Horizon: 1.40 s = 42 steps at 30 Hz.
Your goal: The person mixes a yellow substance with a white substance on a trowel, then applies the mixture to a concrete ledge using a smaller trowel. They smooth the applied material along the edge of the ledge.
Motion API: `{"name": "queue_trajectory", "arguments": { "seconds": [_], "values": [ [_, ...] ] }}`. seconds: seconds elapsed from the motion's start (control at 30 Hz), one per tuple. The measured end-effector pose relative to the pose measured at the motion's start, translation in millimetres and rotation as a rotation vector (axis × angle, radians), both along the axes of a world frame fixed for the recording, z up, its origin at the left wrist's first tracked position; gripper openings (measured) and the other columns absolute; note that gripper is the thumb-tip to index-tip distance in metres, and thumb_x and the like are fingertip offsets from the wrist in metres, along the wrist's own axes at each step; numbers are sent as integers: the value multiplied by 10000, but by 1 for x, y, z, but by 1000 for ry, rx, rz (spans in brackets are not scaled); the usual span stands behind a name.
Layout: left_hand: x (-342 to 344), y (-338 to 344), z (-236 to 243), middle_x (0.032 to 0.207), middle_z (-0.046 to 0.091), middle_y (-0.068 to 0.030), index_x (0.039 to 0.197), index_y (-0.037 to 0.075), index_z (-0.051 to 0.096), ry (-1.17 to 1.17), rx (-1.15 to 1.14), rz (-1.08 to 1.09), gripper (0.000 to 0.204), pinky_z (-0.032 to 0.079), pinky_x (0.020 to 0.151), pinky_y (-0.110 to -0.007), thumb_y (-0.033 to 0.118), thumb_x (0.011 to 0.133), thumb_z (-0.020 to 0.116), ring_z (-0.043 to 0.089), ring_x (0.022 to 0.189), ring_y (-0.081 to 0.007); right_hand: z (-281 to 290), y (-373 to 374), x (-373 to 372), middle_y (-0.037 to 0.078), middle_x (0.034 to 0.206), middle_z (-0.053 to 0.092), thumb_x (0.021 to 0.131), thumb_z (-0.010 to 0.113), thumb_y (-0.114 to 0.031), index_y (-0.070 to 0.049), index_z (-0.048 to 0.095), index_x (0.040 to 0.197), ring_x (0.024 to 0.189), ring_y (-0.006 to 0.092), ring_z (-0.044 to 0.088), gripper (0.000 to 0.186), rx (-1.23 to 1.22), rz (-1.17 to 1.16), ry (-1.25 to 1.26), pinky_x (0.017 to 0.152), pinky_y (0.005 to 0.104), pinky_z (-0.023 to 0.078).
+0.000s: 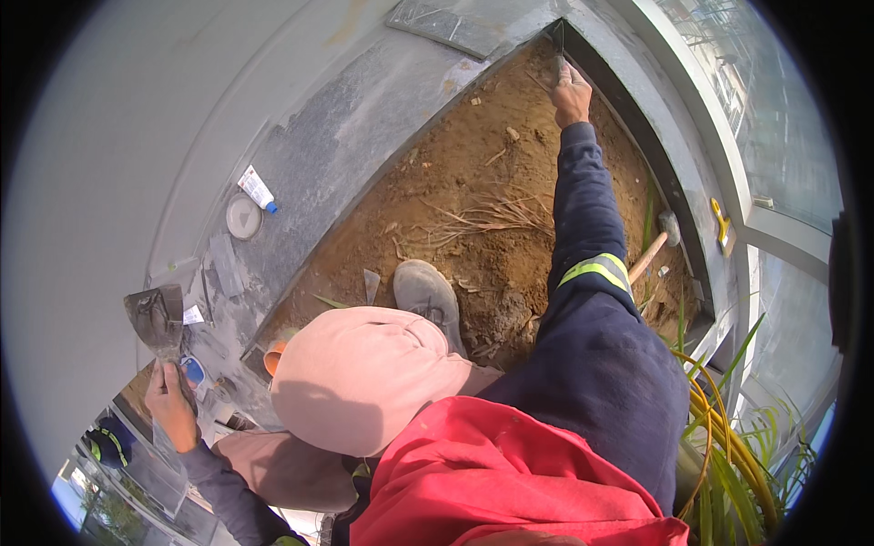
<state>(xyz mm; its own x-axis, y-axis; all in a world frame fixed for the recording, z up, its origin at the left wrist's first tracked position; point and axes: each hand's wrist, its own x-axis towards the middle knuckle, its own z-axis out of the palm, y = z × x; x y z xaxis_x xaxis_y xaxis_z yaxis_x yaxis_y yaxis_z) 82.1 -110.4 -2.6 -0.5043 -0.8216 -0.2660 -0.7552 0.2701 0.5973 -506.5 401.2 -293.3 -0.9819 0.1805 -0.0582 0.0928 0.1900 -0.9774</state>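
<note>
My left hand (173, 405) is closed on the handle of a wide metal putty knife (150, 314), grey material on its blade, held beside the pale wall at the lower left. My right hand (572, 96) reaches up to the far corner of the soil-filled bed (492, 173), fingers closed on a narrow metal tool (557, 64) whose tip meets the inner edge of the stone border (419, 73); the tool's exact shape is hard to make out. My pink-clad knee (355, 373) is bent, with a grey shoe (423, 300) on the soil.
A tube (257, 187), round lid (244, 217) and stone offcuts lie on the left ledge. An orange container (272, 359) sits lower down. At right are a mallet (646, 259), a yellow-handled brush (722, 223), a glazed frame (765, 218), yellow hoses (706, 428) and plants.
</note>
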Motion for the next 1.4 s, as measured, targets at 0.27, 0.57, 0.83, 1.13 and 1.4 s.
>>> {"name": "queue_trajectory", "arguments": {
  "seconds": [0.27,0.57,0.83,1.13,1.4],
  "values": [
    [-4,3,0,840,644,-36,1132,-33,681,-20,-34,-45,378,404,563,-234,326,1036,612,535,640,-78,-84,-1,-43,117,1179,720,1063,548,-210,-11,640,1343,945,174,699,356,-103,-68,0,834,311,560],
    [-6,9,3,840,643,-32,1070,-41,685,-33,-63,-48,377,415,571,-245,327,1036,611,538,648,-85,-109,-15,-25,176,1273,704,1022,602,-225,-39,649,1343,1172,224,664,374,124,35,58,1020,306,468],
    [-4,2,-4,857,637,-13,1175,-40,687,-33,-65,-49,368,417,577,-242,293,1042,604,536,668,-78,-89,-20,13,195,1228,717,1025,613,-225,-35,660,1326,1149,244,674,358,234,108,144,1001,319,477],
    [-8,3,-5,845,643,-18,1111,-34,687,-2,-32,-41,323,404,567,-239,268,1045,594,537,654,-77,-87,-16,39,178,1218,722,1025,596,-166,-4,651,1325,1116,234,675,345,244,147,91,970,319,490],
    [-5,10,8,839,653,-29,1146,-24,687,19,-51,9,329,401,558,-233,276,1038,608,534,641,-71,-47,-43,63,172,1287,690,1042,577,-184,13,585,1399,1174,208,636,408,-68,30,-51,1015,305,468]
  ]
}}
